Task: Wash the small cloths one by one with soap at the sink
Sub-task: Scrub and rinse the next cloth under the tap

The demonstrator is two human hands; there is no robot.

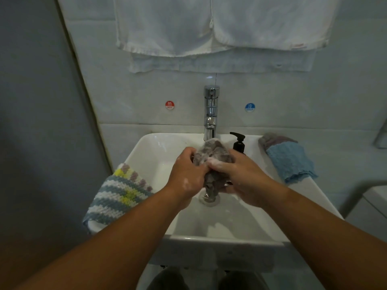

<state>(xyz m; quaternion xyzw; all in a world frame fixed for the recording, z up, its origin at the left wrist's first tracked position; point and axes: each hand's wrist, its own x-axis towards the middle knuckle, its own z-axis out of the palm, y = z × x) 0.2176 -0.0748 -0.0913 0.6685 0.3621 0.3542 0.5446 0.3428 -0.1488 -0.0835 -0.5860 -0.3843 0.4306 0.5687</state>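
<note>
- Grey cloth [213, 155], bunched and lathered, held over the basin of the sink [146, 147], just below the tap [211, 114] and above the drain [209, 200].
- Left hand [186, 174]: fingers curled round the cloth's left side, gripping it.
- Right hand [245, 176]: fingers and thumb closed on the cloth's right side, with white suds on the fingers.
- Soap bottle [238, 143], a black pump type, stands on the back rim just right of the tap.
- Stage, as judged: soap is on and scrubbing is in hand; rinsing and wringing of this cloth are left.
- Striped crochet cloth [119, 195] is draped over the left rim. A blue cloth [291, 162] lies on the right rim with a grey-mauve cloth [272, 140] at its far end.
- Whether those three are washed or waiting cannot be told, so the count of finished cloths is unknown.
- Water flow from the tap cannot be made out.
</note>
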